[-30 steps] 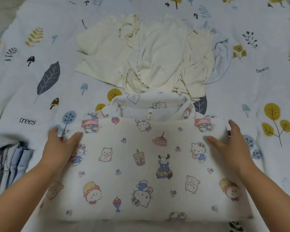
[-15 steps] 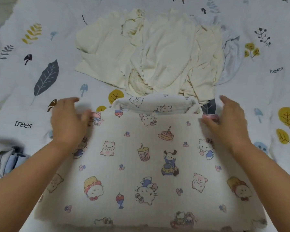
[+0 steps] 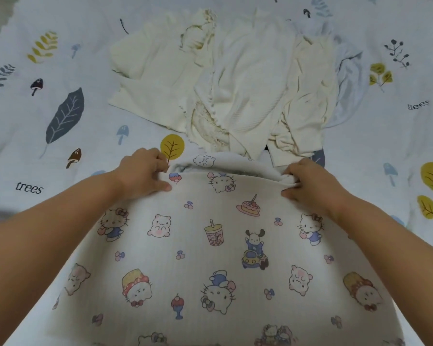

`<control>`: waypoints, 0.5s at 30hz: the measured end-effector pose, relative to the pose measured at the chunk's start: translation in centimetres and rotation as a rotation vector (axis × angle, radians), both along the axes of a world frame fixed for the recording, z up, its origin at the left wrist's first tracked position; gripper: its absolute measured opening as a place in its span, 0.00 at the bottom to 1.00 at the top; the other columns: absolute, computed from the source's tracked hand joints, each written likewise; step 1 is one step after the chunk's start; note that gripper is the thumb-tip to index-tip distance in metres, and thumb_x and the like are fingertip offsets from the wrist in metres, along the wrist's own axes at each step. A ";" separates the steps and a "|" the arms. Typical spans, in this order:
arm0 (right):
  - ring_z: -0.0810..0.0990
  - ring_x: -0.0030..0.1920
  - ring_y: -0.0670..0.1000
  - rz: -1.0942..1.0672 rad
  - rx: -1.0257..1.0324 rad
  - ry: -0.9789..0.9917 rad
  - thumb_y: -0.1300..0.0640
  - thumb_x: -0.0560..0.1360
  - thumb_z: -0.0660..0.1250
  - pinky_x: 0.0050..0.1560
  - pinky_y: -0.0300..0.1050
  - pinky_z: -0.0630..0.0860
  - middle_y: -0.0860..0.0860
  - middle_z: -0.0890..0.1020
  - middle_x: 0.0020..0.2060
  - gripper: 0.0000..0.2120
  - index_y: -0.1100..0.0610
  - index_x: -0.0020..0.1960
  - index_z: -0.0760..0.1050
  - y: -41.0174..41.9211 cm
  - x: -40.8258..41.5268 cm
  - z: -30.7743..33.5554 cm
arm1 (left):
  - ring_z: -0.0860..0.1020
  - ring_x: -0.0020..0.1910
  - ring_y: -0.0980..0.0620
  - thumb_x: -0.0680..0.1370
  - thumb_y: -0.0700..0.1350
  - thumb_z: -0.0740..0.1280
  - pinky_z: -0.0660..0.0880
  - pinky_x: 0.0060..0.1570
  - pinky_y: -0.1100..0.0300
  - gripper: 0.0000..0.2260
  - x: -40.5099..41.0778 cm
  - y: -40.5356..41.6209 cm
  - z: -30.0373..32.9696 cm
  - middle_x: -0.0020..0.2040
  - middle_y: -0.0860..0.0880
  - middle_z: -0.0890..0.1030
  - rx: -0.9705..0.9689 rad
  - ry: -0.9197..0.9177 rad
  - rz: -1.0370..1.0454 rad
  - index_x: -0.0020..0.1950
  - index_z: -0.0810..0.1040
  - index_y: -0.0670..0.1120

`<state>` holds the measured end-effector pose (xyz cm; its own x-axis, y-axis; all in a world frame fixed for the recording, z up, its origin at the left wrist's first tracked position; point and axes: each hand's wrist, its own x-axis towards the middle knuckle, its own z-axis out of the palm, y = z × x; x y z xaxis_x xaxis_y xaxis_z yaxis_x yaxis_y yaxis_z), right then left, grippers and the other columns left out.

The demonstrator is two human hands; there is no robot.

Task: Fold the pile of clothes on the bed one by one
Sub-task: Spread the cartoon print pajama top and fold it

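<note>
Left hand (image 3: 143, 172) pinching the far left corner of a cartoon-print garment (image 3: 210, 245) spread on the leaf-patterned bed sheet (image 3: 35, 171) — fingers curled into the fabric. Cream clothes pile (image 3: 223, 83) just beyond. Right hand (image 3: 308, 181) gripping the far right corner, cloth bunched. Probably soft, light, limp — best held at both corners to fold evenly.
</note>
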<state>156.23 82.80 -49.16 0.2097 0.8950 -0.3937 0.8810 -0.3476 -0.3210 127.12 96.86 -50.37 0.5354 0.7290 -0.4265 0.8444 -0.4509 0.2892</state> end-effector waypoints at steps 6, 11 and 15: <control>0.74 0.35 0.47 -0.075 -0.052 0.363 0.60 0.75 0.65 0.34 0.35 0.70 0.50 0.77 0.38 0.01 0.56 0.46 0.75 -0.5 1.2 3.2 | 0.70 0.35 0.48 0.68 0.49 0.70 0.66 0.38 0.60 0.03 -0.8 -0.1 3.0 0.36 0.46 0.76 -0.639 -0.453 0.330 0.40 0.81 0.51; 0.77 0.45 0.54 -0.319 -0.037 0.416 0.54 0.75 0.66 0.45 0.45 0.71 0.53 0.80 0.46 0.08 0.55 0.53 0.75 0.6 1.0 2.7 | 0.73 0.41 0.46 0.73 0.52 0.69 0.67 0.38 0.58 0.13 0.2 0.0 2.7 0.43 0.42 0.76 -0.450 -0.174 0.428 0.45 0.73 0.42; 0.68 0.63 0.60 -0.252 0.231 -0.305 0.53 0.75 0.60 0.62 0.54 0.62 0.60 0.71 0.62 0.26 0.57 0.71 0.63 0.3 -2.2 0.3 | 0.71 0.60 0.38 0.76 0.54 0.63 0.64 0.60 0.44 0.22 1.5 -2.9 0.9 0.61 0.39 0.73 0.453 0.078 0.225 0.61 0.70 0.40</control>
